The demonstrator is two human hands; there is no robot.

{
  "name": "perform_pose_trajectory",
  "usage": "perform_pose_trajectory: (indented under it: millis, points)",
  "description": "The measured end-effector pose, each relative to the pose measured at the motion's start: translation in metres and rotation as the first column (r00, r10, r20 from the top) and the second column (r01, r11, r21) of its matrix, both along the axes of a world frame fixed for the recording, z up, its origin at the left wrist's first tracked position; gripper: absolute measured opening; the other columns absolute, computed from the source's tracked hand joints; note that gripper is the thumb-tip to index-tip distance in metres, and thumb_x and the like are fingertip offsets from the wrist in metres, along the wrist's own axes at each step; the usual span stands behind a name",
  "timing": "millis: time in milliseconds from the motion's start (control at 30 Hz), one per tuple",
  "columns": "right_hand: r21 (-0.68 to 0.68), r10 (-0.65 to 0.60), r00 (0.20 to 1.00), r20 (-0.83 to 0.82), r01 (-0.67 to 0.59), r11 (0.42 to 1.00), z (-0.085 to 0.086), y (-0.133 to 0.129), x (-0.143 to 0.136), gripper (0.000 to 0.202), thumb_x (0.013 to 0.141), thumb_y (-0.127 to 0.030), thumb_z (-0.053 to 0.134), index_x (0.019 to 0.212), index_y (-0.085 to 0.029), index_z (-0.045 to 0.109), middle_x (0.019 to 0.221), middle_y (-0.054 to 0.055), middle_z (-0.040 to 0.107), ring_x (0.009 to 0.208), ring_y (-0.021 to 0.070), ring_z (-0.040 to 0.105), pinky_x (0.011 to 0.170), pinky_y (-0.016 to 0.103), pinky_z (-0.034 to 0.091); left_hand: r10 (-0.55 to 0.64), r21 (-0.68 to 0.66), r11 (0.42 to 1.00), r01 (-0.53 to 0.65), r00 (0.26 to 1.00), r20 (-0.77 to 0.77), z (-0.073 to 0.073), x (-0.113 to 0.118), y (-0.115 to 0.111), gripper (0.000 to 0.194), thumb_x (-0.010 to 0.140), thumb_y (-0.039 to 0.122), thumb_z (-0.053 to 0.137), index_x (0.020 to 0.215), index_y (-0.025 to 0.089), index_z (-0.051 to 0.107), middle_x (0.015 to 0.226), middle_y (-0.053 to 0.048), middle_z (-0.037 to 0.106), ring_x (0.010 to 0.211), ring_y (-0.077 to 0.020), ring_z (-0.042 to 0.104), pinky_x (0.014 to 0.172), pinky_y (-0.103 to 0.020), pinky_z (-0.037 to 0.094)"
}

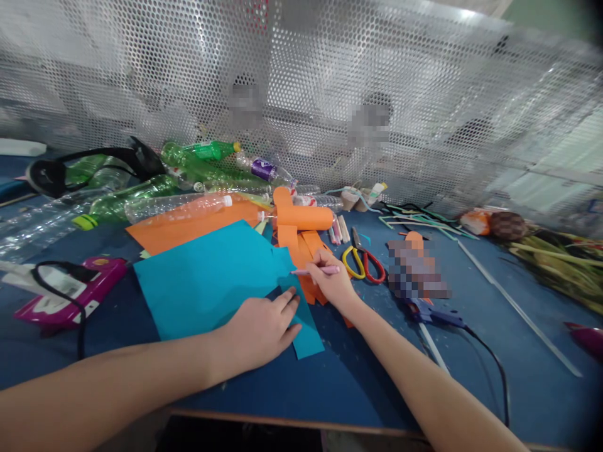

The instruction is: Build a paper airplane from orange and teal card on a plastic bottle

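Note:
A large blue paper sheet lies on the table, with a narrower blue piece at its right side. My left hand presses down on the blue paper, fingers spread and pointing right. My right hand grips a pink pen, its tip at the right edge of the blue paper. Beneath and beyond that hand are orange paper strips and a rolled orange tube. Scissors with yellow and red handles rest just right of my right hand.
Plastic bottles pile up at the back left. A magenta case lies left. A glue gun with a trailing cord is at right, near straws. A perforated metal screen stands behind the table.

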State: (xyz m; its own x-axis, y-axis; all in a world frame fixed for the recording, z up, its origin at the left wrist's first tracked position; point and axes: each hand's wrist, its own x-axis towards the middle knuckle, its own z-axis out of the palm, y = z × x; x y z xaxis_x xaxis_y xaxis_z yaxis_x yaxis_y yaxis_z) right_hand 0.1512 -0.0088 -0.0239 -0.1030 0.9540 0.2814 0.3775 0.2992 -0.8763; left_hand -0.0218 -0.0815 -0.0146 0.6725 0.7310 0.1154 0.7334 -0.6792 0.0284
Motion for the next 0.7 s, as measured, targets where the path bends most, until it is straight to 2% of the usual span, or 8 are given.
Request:
perform_pose_trajectory:
  millis: [167,333,700]
  points:
    - [0.041,-0.023,1.000,-0.003,0.023,0.999,0.002,0.001,0.003,0.021,0.070,-0.018,0.049,0.057,-0.022,0.032,0.046,-0.009,0.031,0.043,0.0070,0.028,0.042,0.020,0.025,0.003,-0.001,1.000,-0.003,1.000,-0.018,0.002,0.001,0.001,0.047,0.092,0.037,0.031,0.129,0.012,0.048,0.135,-0.011,0.045,0.093,-0.0264,0.064,0.065,-0.035,0.055]
    - [0.072,-0.025,1.000,0.012,0.024,0.997,0.003,0.003,0.007,0.023,0.068,-0.019,0.049,0.055,-0.021,0.031,0.052,-0.008,0.028,0.047,0.0075,0.028,0.044,0.020,0.027,0.005,-0.007,1.000,-0.005,1.000,-0.019,0.002,0.000,0.001,0.047,0.092,0.037,0.031,0.128,0.012,0.049,0.135,-0.010,0.045,0.094,-0.0261,0.064,0.063,-0.034,0.055]
    - [0.003,0.022,0.999,-0.035,-0.021,1.000,0.012,0.000,0.007,0.023,0.067,-0.019,0.051,0.052,-0.021,0.033,0.049,-0.008,0.028,0.039,0.0062,0.035,0.039,0.019,0.023,-0.002,-0.009,1.000,0.002,1.000,-0.003,0.002,0.000,0.000,0.046,0.092,0.036,0.032,0.127,0.012,0.049,0.135,-0.012,0.046,0.091,-0.0256,0.065,0.063,-0.036,0.055]
